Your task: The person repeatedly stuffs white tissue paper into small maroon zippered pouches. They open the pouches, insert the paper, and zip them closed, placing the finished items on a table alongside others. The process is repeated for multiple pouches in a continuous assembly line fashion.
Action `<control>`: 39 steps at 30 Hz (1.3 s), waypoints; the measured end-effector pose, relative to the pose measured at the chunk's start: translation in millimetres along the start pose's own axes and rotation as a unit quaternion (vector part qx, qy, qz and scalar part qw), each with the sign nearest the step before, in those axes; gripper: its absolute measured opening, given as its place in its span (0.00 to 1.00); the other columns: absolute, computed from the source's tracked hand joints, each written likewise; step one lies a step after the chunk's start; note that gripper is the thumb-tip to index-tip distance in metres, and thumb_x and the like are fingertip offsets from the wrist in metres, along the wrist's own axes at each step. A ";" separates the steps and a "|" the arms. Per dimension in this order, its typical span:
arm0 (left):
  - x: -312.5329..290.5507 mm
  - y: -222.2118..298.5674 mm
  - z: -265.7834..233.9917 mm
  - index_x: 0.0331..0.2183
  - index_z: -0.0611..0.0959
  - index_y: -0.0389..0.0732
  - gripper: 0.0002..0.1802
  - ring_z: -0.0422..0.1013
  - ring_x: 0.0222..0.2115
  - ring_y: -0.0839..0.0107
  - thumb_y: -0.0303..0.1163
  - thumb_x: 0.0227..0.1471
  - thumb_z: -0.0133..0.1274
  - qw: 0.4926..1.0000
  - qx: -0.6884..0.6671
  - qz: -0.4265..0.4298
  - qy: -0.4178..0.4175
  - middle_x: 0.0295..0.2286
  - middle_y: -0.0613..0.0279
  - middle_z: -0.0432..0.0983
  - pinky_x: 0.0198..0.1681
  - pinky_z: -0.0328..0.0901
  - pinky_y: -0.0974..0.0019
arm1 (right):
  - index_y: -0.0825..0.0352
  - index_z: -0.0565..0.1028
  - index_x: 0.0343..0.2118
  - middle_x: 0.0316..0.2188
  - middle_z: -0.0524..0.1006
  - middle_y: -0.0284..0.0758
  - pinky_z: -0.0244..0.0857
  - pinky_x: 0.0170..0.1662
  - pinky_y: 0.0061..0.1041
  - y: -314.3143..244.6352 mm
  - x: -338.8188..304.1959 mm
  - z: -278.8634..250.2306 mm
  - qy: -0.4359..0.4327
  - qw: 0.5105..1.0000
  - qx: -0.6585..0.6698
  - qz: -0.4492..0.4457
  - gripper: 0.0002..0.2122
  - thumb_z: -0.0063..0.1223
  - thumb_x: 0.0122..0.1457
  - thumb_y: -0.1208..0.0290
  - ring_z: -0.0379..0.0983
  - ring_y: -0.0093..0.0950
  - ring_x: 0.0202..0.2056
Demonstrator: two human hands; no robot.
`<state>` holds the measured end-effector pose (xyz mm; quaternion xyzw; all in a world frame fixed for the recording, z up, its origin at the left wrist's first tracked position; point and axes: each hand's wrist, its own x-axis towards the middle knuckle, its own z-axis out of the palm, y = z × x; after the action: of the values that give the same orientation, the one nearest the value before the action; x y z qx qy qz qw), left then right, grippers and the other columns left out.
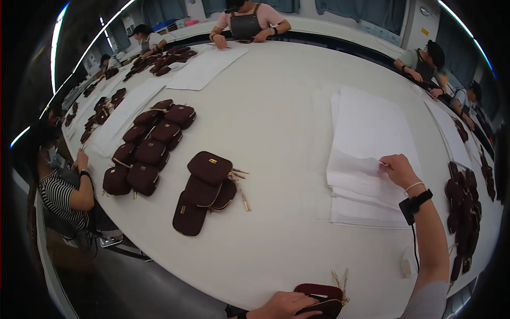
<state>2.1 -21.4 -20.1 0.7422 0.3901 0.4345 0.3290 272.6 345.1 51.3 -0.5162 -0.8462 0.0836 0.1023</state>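
Pouch in hand: a dark maroon zip pouch (320, 299) lies at the near edge of the worktop (276, 133), gold zipper pulls sticking up at its far end.
Left hand: the left hand (281, 307) rests on the pouch, fingers curled over its near side and grasping it.
Right hand: the right hand (399, 170) reaches to the stack of white tissue sheets (366, 159) toward the right edge — fingers pinched on the corner of the top sheet, which is lifted a little.
Handling, pouch: likely light and soft-walled but padded; best held across the body, not by the dangling pulls.
Handling, sheet: thin, limp and easily creased — probably wants a gentle pinch at one corner.
Nearby: a small heap of maroon pouches (204, 191) mid-worktop; a bigger cluster (151, 151) toward the left edge; more pouches (465, 207) along the right edge.
Others: co-workers sit around the far and side edges.
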 end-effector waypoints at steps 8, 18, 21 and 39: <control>-8.6 3.1 1.2 0.40 0.85 0.40 0.19 0.76 0.26 0.56 0.45 0.54 0.62 1.000 -0.005 0.013 0.012 0.28 0.54 0.80 0.28 0.70 0.59 | 0.67 0.77 0.28 0.25 0.77 0.47 0.66 0.35 0.45 25.8 9.8 38.8 0.091 0.987 -0.122 -0.058 0.02 0.54 0.56 0.75 0.73 0.50 0.30; -14.8 -12.5 21.1 0.39 0.79 0.40 0.20 0.74 0.27 0.59 0.46 0.54 0.62 0.998 0.026 0.049 0.014 0.25 0.58 0.76 0.28 0.68 0.59 | 0.70 0.67 0.41 0.18 0.66 0.44 0.54 0.25 0.34 -126.9 -140.3 -23.9 0.055 0.990 0.123 -0.039 0.10 0.40 0.70 0.66 0.60 0.36 0.18; -13.7 -11.5 19.6 0.39 0.78 0.40 0.22 0.74 0.31 0.56 0.47 0.52 0.62 0.995 0.048 0.085 -0.021 0.26 0.57 0.76 0.31 0.67 0.56 | 0.68 0.59 0.64 0.40 0.77 0.47 0.69 0.42 0.32 -148.2 -211.7 -8.4 -0.071 0.955 0.283 -0.057 0.34 0.56 0.61 0.53 0.74 0.38 0.35; -44.2 18.7 1.4 0.42 0.75 0.41 0.36 0.66 0.40 0.60 0.35 0.27 0.74 0.996 0.070 -0.039 -0.047 0.35 0.65 0.74 0.41 0.66 0.58 | 0.64 0.67 0.59 0.66 0.57 0.49 0.54 0.65 0.45 -111.7 -291.4 17.2 -0.150 0.978 0.007 -0.145 0.43 0.74 0.35 0.64 0.54 0.52 0.65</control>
<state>-5.3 -68.8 -22.4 0.7671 0.4322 0.3581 0.3107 302.5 34.3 37.0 -0.3690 -0.9171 0.1503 -0.0106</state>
